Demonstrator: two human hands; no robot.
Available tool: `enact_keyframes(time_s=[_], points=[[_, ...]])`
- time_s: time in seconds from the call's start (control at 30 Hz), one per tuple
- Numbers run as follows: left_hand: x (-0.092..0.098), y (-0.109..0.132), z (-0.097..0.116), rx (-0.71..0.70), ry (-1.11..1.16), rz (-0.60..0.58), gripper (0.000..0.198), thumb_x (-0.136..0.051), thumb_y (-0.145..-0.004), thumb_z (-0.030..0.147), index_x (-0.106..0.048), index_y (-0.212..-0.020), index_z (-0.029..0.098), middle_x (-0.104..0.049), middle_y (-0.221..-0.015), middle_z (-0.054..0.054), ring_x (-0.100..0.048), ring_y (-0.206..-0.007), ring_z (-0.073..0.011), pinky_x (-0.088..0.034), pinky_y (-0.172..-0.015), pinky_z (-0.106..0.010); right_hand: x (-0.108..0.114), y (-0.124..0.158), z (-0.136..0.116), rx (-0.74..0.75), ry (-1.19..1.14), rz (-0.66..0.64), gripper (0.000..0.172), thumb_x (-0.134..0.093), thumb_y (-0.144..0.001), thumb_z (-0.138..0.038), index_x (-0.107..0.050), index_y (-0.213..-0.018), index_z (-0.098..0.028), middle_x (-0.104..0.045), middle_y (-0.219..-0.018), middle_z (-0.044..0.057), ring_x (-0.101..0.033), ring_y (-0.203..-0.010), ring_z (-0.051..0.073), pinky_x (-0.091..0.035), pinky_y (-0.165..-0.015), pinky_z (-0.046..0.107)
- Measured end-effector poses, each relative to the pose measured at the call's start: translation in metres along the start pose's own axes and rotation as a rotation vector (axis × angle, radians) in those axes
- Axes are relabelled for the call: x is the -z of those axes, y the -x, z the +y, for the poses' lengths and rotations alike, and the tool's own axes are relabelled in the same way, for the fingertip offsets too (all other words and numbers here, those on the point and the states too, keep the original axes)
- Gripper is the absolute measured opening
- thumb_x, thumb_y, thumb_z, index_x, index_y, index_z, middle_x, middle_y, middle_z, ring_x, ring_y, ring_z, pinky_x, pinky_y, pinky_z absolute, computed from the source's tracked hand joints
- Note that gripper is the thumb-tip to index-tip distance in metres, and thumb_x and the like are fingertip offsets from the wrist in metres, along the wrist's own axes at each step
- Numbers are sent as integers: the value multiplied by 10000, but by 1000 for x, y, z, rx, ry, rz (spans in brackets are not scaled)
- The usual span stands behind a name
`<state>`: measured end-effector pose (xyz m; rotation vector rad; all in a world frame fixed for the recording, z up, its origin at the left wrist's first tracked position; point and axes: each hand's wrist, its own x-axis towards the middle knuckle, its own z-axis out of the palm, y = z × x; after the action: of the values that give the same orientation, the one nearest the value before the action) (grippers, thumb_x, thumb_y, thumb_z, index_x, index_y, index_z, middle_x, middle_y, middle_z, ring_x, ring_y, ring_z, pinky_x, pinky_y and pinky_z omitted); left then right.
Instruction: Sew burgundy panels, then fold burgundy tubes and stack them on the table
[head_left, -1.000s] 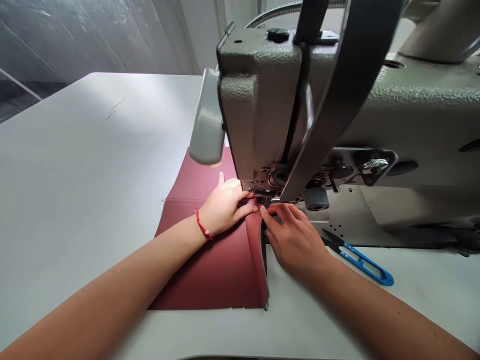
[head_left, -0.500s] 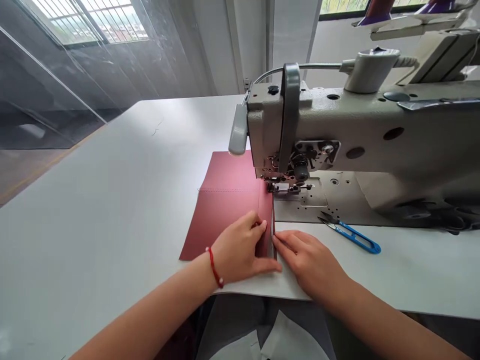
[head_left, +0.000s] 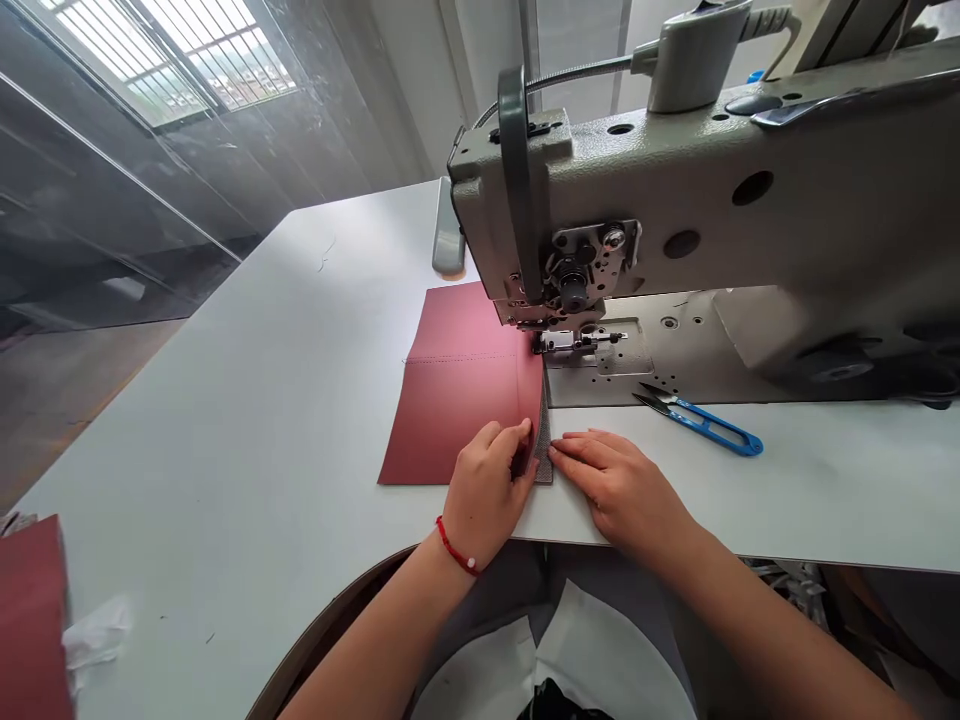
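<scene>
Red panel (head_left: 457, 410) on table (head_left: 247, 480), partly under head of sewing machine (head_left: 675, 200).
Probably light, pliable, smooth; best taken by loose edges on near side of machine. Matte, dark red, line of stitching (head_left: 461, 358) across, grey backing (head_left: 546, 455) exposed toward machine side. Left hand (head_left: 487, 490) pinching the raised edge; right hand (head_left: 630, 485) with fingers together at the backing, grip not discernible.

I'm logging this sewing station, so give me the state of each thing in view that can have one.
Red panel: stitched across, near right edge lifted.
Grey fabric: exposed beneath that edge.
Left hand: curled at the lifted edge.
Right hand: fingertips at the grey fabric.
Thread snips: lying with blades apart.
Sewing machine: cannot tell whether running.
</scene>
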<state>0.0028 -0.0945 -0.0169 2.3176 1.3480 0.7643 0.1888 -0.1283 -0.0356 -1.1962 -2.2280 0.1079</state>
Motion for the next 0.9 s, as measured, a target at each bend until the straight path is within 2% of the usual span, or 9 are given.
enact_keyframes(time_s=[0.17,0.37,0.57,0.73,0.8,0.9], points=[[-3,5,3,-61,-147,36,324,-515,-863,144,-587,-1175,99,-556,-814,-51,-583,-654,-164,-537,-629,-297,1,0,0,-1,-44,-12,428,-402,-825,21,-667,-1141,-95,-681,-1088,109,-589,-999,246,-485,-939,440],[-7,8,5,-112,-273,93,317,-456,-918,177,-560,-1213,128,-518,-780,-31,-525,-593,-141,-491,-559,-254,5,1,-2,15,-104,-32,380,-417,-850,-3,-682,-1109,-86,-676,-1010,113,-582,-916,252,-523,-782,397],[-10,9,4,-145,-327,144,311,-444,-932,172,-559,-1212,98,-502,-761,-31,-500,-581,-145,-468,-537,-254,3,3,-1,-4,-89,-46,368,-426,-855,-12,-678,-1107,-103,-671,-1014,106,-572,-922,248,-508,-787,389],[-11,10,4,-158,-337,138,321,-443,-928,162,-548,-1226,102,-511,-771,-34,-513,-595,-148,-462,-534,-252,5,2,-3,52,-88,-51,320,-437,-890,-58,-668,-1104,-112,-666,-1034,103,-572,-939,238,-490,-814,376],[-10,11,6,-158,-325,134,274,-457,-920,154,-577,-1161,100,-526,-776,-40,-521,-606,-150,-462,-543,-257,5,2,-4,77,-88,-73,281,-458,-903,-89,-665,-1091,-116,-665,-1050,99,-572,-962,237,-476,-841,377],[-7,11,7,-221,-352,151,143,-490,-907,120,-632,-910,138,-527,-707,-26,-505,-598,-152,-441,-545,-267,3,3,-5,72,-67,-86,255,-476,-902,-102,-663,-1070,-140,-668,-1036,83,-570,-970,229,-459,-865,375]])
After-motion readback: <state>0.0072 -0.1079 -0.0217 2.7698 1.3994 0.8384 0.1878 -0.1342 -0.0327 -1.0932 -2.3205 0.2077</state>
